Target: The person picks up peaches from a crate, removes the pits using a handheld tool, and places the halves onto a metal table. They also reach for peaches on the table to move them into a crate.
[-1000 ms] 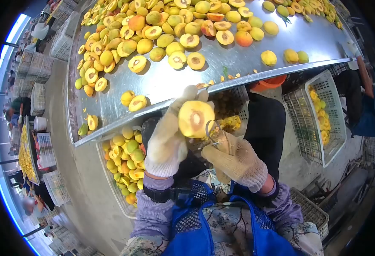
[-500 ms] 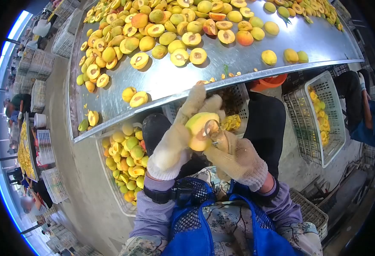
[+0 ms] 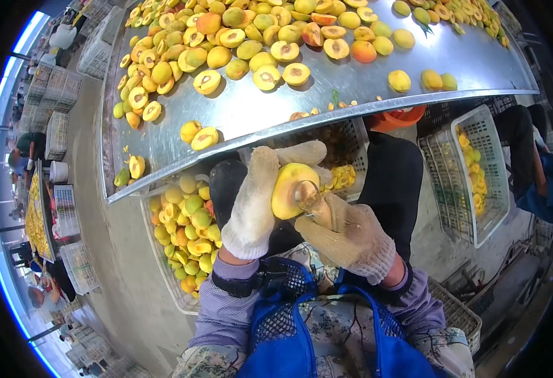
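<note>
My gloved left hand holds a yellow peach half upright between thumb and fingers, in front of the table edge. My gloved right hand grips a small tool with a rounded metal loop, which touches the cut side of the peach half at its centre. The tool's handle is mostly hidden by my fingers. Beyond my hands, many halved peaches lie on the metal table, some with the brown pit hollow showing.
Below the table at left stands a crate of peach halves; another crate is at right. An orange bucket sits under the table edge. A co-worker's arm and legs show at far right. Farther crates and people are at left.
The peach half has turned in my left hand, and the tool has moved with my right hand against its cut face. My left fingers have lowered from the table edge.
</note>
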Tool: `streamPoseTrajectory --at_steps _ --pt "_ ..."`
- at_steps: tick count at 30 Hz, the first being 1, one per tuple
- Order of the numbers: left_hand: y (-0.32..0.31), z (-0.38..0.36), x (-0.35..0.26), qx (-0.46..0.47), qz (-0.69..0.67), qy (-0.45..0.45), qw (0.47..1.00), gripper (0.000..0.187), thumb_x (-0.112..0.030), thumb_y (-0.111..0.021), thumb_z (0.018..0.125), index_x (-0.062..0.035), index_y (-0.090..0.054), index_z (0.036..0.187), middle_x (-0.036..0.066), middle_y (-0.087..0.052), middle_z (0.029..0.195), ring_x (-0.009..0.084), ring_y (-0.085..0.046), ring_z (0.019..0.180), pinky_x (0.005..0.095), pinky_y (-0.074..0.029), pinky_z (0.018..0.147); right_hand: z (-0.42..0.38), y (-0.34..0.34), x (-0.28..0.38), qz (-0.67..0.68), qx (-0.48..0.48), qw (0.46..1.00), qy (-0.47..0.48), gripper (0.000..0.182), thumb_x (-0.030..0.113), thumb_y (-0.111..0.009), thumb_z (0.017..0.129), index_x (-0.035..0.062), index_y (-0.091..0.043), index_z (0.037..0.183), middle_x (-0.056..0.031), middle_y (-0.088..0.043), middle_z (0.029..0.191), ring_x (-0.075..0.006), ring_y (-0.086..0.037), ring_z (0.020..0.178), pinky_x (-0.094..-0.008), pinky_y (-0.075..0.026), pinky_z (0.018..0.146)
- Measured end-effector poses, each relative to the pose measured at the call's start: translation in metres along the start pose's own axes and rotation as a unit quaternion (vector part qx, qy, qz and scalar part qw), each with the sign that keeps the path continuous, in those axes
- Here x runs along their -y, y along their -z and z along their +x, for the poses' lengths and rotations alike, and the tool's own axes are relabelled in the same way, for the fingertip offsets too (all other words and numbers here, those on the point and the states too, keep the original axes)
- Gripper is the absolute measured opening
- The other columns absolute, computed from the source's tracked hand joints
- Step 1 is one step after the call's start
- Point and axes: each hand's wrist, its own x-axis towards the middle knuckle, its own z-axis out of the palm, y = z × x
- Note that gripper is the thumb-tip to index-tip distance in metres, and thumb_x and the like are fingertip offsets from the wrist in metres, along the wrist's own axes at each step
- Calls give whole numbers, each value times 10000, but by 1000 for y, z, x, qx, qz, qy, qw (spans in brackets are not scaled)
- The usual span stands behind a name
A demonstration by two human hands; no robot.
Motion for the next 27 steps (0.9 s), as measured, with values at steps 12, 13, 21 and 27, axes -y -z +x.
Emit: streamPoseTrajectory --at_steps 12,13,21,27 --pt "-10 -5 -15 30 217 -83 972 762 -545 -256 1016 131 -541 1223 244 -637 1130 325 -638 1035 401 -513 919 -3 6 6 34 39 999 -11 316 112 -714 727 138 -682 1040 -108 -595 885 -242 -636 688 -313 -530 521" --pt "-8 -5 -20 31 216 -81 972 762 -545 -256 1016 131 -541 1223 244 -637 1130 325 -638 1035 401 -513 919 -5 5 5 42 23 999 10 320 126 -708 738 147 -677 1055 -109 -589 892 -249 -635 692 -314 -530 520" --pt "-45 -2 -11 -20 -10 -63 998 591 -380 -444 928 86 -507 1285 199 -602 1200 263 -623 1045 351 -498 923 26 44 24 474 168 720 -479 218 238 -636 888 35 -593 959 -37 -582 601 -125 -570 478 -242 -468 466" --pt "-25 -11 -10 -22 321 -224 920 292 -106 -533 934 41 -603 1177 201 -595 1222 251 -610 1089 333 -468 944 19 27 20 525 128 721 -434 271 272 -621 900 3 -590 905 -42 -578 567 -111 -557 449 -232 -425 407"
